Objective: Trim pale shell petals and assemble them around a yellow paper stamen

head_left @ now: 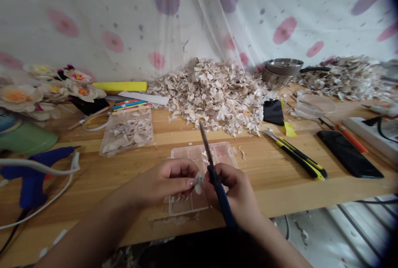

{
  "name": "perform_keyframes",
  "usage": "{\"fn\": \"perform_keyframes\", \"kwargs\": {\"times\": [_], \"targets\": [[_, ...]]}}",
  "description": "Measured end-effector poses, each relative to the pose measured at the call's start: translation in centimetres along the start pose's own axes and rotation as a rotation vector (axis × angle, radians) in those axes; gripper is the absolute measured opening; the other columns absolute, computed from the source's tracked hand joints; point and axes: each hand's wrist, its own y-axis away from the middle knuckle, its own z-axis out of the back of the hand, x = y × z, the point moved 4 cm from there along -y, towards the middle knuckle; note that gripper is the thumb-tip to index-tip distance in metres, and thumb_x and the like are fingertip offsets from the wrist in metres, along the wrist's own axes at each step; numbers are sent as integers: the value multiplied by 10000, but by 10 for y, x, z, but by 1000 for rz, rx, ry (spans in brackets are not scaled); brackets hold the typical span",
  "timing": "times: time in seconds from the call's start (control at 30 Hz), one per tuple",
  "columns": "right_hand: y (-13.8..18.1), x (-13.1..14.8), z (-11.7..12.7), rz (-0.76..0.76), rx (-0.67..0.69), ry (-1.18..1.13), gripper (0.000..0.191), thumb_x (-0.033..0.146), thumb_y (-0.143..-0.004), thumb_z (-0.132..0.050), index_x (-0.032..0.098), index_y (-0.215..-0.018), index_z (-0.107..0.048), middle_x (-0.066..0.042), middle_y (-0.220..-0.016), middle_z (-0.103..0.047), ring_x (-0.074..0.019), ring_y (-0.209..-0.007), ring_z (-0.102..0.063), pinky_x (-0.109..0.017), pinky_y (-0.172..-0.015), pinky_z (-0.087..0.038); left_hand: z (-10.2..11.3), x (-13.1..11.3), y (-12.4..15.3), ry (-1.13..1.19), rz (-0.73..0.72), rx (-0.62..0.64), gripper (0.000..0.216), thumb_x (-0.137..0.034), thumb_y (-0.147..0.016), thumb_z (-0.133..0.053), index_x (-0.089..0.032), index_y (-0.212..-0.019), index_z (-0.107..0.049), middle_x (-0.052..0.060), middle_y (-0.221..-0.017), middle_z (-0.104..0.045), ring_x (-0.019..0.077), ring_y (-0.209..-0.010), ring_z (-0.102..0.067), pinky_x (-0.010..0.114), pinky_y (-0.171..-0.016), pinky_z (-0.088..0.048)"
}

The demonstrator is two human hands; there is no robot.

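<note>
Pinching a small pale piece (199, 187) between their tips, the fingers of the left hand (174, 181) are closed over a clear compartment box (183, 205), near the front edge of the wooden surface (256, 166). The right hand (239, 193) has its fingers curled around blue-handled scissors (221, 195), with fingertips right beside the piece; the blades point up and away. Behind the box spreads a heap of pale flakes (217, 98), taking up the middle, with metal bowls (283, 67) to its right. On the left sit a clear tray (101, 147) filled with similar flakes and, nearer, a blue glue gun (33, 181) with a white cord (64, 192) looping beside it. A yellow-and-black cutter (295, 154) and a black phone (350, 154) lie at right. Both forearms slant inward from below.
</note>
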Motion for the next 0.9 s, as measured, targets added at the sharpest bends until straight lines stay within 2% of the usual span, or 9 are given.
{"fn": "perform_keyframes", "kwargs": {"times": [0.17,0.3,0.47,0.53,0.63,0.7,0.8,0.9], "targets": [[1,2,-1,95,-191,-3,125,237,-743,-600,175,-685,-509,33,-598,-502,-88,-522,-429,-201,-494,-368,-5,-5,-4,-37,-87,-45,191,-330,-850,-517,-154,-845,-591,-10,-705,-531,96,-618,-490,207,-557,-387],[2,-4,1,65,-172,-26,158,284,-730,-648,175,-709,-535,25,-601,-518,-95,-510,-442,-203,-474,-366,-5,-8,-3,-56,-112,-133,180,-313,-833,-516,-155,-757,-557,-16,-660,-505,102,-590,-477,220,-548,-388],[10,-12,18,68,-43,-235,345,516,-759,-607,186,-771,-507,42,-547,-464,-86,-430,-402,-201,-408,-334,5,-13,7,-205,-171,-322,166,-301,-858,-452,-175,-795,-540,-22,-666,-501,109,-608,-458,223,-561,-373],[17,-7,25,109,34,-220,437,617,-744,-565,193,-828,-500,29,-574,-471,-100,-460,-415,-215,-430,-358,8,-15,12,-304,-201,-397,168,-299,-869,-428,-184,-800,-529,-29,-657,-474,115,-614,-440,228,-556,-358],[26,8,32,160,140,-27,498,664,-769,-478,199,-946,-490,-50,-795,-544,-160,-652,-507,-273,-596,-443,8,-21,17,-460,-293,-469,185,-277,-885,-387,-190,-759,-490,-32,-649,-443,122,-626,-428,240,-567,-348],[31,14,31,128,217,113,484,634,-784,-483,203,-1004,-475,-71,-901,-547,-184,-746,-519,-296,-674,-447,7,-25,20,-548,-357,-489,179,-250,-887,-370,-191,-753,-473,-31,-655,-444,124,-629,-430,245,-573,-348],[33,16,27,-20,280,285,461,610,-755,-540,194,-945,-483,-46,-833,-544,-181,-719,-500,-284,-632,-424,4,-29,24,-655,-429,-505,174,-205,-879,-363,-187,-732,-456,-31,-649,-441,122,-616,-424,248,-578,-351],[30,15,22,-146,346,382,504,660,-730,-521,178,-871,-489,-35,-769,-529,-173,-682,-468,-282,-603,-398,3,-32,27,-701,-475,-514,165,-190,-869,-367,-180,-739,-467,-22,-664,-465,124,-630,-440,246,-586,-360]]}}
